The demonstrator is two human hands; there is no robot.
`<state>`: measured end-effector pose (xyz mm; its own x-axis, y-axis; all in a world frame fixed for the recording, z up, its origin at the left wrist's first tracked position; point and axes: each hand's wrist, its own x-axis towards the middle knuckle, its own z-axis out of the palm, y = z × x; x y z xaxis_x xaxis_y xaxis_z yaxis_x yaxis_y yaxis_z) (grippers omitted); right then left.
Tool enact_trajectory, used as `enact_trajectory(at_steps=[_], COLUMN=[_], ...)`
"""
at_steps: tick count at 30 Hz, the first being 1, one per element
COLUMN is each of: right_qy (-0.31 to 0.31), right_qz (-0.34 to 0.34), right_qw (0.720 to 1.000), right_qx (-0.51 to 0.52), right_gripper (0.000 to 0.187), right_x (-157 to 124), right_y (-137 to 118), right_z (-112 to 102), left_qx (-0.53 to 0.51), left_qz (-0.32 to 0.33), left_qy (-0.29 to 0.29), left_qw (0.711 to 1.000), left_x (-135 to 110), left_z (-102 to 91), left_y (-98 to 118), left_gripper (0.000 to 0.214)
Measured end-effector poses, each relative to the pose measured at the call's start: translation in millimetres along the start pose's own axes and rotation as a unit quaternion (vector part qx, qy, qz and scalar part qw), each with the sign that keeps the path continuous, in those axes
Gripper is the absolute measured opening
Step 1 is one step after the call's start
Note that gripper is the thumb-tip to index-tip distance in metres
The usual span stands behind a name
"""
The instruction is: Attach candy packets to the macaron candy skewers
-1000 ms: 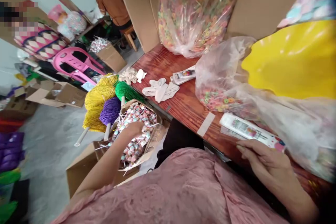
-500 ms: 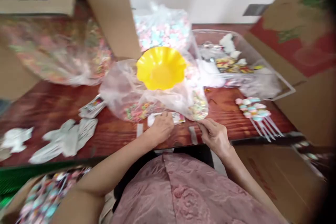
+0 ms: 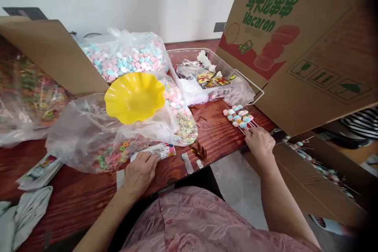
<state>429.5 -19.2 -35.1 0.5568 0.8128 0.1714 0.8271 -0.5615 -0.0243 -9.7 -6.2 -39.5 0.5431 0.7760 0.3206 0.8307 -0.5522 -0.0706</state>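
My left hand (image 3: 139, 174) lies on the red-brown table (image 3: 88, 189), fingers curled on a small printed packet (image 3: 156, 151) at the foot of a clear bag of ring candies (image 3: 97, 141). My right hand (image 3: 260, 141) is closed on the sticks of a bunch of pastel marshmallow skewers (image 3: 238, 116) lying near the table's right edge. A yellow scalloped bowl (image 3: 134, 96) sits on top of the bags.
A bag of pastel candies (image 3: 126, 57) and a clear tray (image 3: 254, 86) of wrappers stand behind. A big Macaron carton (image 3: 301, 43) leans at right, another carton flap (image 3: 56, 55) at left. White gloves (image 3: 23, 212) lie at front left. A box of skewers (image 3: 319, 165) sits below right.
My view swung from the lollipop box on the floor to the table. My left hand came up from that box onto the packet. My right hand moved right onto the skewer sticks.
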Motion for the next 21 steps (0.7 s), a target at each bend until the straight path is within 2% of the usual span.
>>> enact_trajectory(at_steps=[4, 8, 10, 13, 17, 19, 21], right_qy=[0.004, 0.014, 0.029, 0.049, 0.015, -0.017, -0.055], right_qz=[-0.008, -0.026, -0.047, -0.102, -0.251, -0.305, -0.337], right_qw=[1.000, 0.999, 0.997, 0.990, 0.956, 0.935, 0.915], right_qx=[-0.007, -0.031, -0.047, -0.079, -0.151, -0.182, -0.213], right_gripper=[0.036, 0.034, 0.035, 0.034, 0.025, 0.023, 0.023], right_x=[-0.3, 2.4, 5.4, 12.1, 21.2, 23.8, 24.8], right_y=[-4.4, -6.5, -5.7, -3.3, -11.8, -24.0, -38.7], right_z=[5.0, -2.1, -16.2, -51.2, -100.5, -113.7, -117.3], left_qx=[0.001, -0.080, -0.106, -0.072, 0.000, 0.021, 0.027], left_qz=[-0.030, -0.058, -0.063, -0.048, -0.014, -0.016, -0.023], left_qy=[-0.037, -0.015, 0.017, 0.050, 0.007, -0.020, -0.038], left_qw=[0.999, 0.995, 0.992, 0.995, 1.000, 0.999, 0.999], left_x=[7.7, 13.1, 12.7, 7.6, 0.5, 1.0, 4.0], left_z=[-1.7, 2.0, 4.1, 6.2, 5.5, 3.0, 0.6], left_y=[6.0, 0.1, -4.7, -8.5, -3.1, 2.1, 6.3], left_gripper=[0.025, 0.027, 0.028, 0.027, 0.023, 0.020, 0.019])
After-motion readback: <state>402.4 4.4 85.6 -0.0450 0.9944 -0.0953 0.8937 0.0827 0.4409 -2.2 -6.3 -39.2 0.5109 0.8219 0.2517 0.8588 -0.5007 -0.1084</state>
